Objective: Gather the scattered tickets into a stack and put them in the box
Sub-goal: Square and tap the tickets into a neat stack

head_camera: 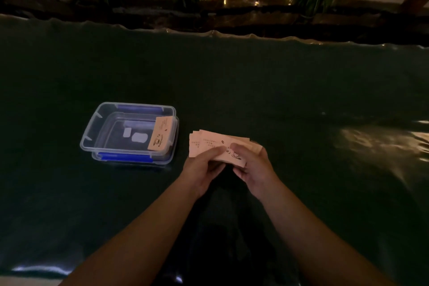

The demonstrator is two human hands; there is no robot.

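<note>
Clear glossy plastic box [130, 133] with blue clips; matt paper tickets [209, 143]; the desk [278, 90] wears smooth, dark, glossy sheeting.

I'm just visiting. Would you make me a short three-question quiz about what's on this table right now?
1. True or false: the clear box has its lid on.
2. Where is the ticket in the box? A) flat in the middle B) leaning at its right wall
3. What do the left hand and right hand hold together?

Key: 1 false; 2 B; 3 a stack of tickets, slightly fanned, beside the box.
</note>
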